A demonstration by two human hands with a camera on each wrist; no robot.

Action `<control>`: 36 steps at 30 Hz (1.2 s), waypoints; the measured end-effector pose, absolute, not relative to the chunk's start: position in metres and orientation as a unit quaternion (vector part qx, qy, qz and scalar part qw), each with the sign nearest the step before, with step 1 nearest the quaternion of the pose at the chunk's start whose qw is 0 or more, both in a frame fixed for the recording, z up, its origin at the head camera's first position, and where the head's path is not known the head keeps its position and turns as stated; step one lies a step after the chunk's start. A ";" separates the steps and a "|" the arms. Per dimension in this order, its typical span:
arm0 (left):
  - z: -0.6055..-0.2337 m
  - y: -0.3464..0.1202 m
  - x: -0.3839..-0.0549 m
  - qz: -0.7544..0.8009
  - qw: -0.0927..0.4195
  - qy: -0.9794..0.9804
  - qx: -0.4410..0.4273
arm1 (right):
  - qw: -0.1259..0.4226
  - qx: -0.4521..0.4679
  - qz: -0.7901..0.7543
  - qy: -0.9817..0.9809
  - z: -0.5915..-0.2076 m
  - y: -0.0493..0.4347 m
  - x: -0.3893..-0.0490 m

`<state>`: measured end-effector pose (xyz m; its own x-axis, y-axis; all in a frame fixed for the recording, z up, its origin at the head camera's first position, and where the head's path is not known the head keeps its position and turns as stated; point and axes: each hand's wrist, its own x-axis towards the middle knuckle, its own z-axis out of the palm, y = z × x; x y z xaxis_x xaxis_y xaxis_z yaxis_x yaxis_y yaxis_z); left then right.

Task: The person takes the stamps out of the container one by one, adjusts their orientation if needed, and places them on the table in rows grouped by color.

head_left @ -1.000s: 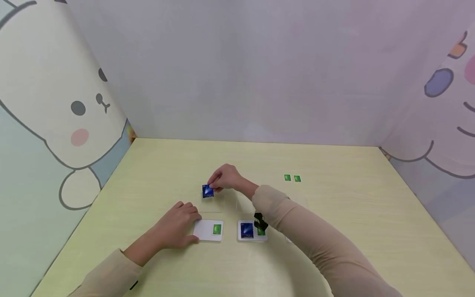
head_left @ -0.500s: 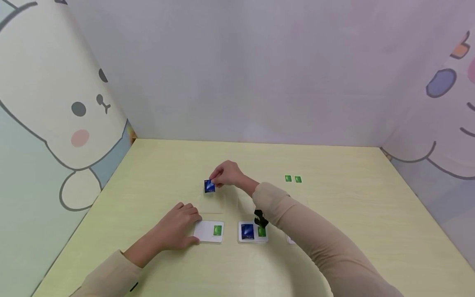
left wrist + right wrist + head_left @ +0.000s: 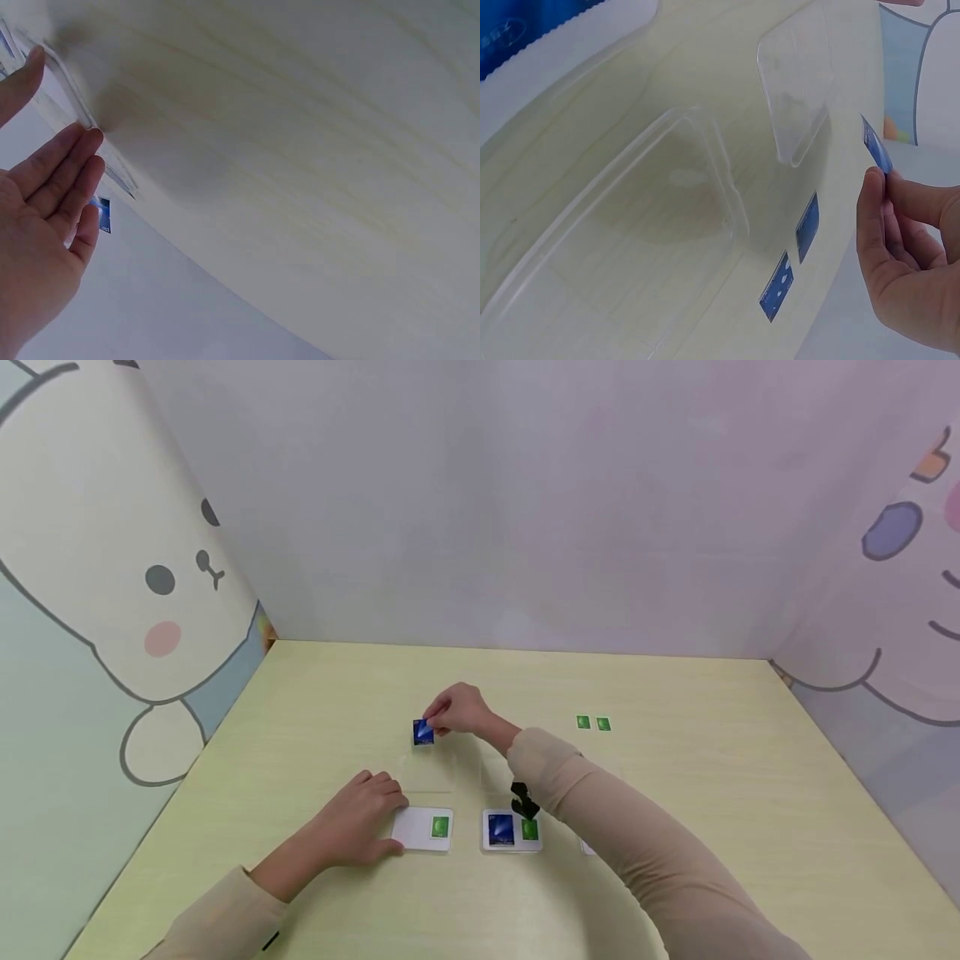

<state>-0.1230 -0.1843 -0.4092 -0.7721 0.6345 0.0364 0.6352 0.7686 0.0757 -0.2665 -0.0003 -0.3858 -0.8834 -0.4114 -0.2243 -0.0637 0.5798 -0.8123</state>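
My right hand (image 3: 459, 708) pinches a small blue square card (image 3: 423, 732) between thumb and forefinger, raised beyond a clear plastic lid (image 3: 426, 774). The right wrist view shows this card (image 3: 878, 148) seen nearly edge-on at the fingertips. On the near side of the lid lies a flat white box (image 3: 412, 828) with a small green card (image 3: 440, 827) at its right end. My left hand (image 3: 360, 818) grips this box at its left end. In the left wrist view, thumb and fingertips lie at opposite edges of the box (image 3: 64, 86).
Right of it, a second white box (image 3: 517, 846) bears a blue card (image 3: 501, 830) and a green one. A third box (image 3: 587, 848) shows partly behind the right sleeve. Two green cards (image 3: 593, 723) lie farther back. Two blue cards (image 3: 808, 229) lie near the clear lids.
My right hand has lifted the blue card slightly and drawn it a little farther from the white box. The left hand has stayed at the box.
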 end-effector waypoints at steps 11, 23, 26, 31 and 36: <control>-0.409 -0.185 -0.122 -0.044 -0.002 -0.940 -0.338 | 0.183 -0.123 -0.442 0.870 -0.391 -0.003 -0.273; -0.408 -0.186 -0.123 -0.043 0.010 -0.937 -0.346 | 0.175 -0.109 -0.441 0.874 -0.395 -0.007 -0.279; -0.408 -0.186 -0.123 -0.043 0.009 -0.938 -0.345 | 0.173 -0.111 -0.438 0.875 -0.396 -0.008 -0.281; -0.407 -0.186 -0.123 -0.044 0.006 -0.938 -0.344 | 0.174 -0.110 -0.441 0.874 -0.400 -0.010 -0.285; -0.407 -0.185 -0.124 -0.045 0.005 -0.937 -0.347 | 0.171 -0.104 -0.439 0.876 -0.401 -0.012 -0.287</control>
<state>-0.1239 -0.1851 -0.4067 -0.7591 0.6497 0.0397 0.6506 0.7551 0.0807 -0.2866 -0.0117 -0.4014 -0.9195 -0.3333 -0.2083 -0.0321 0.5920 -0.8053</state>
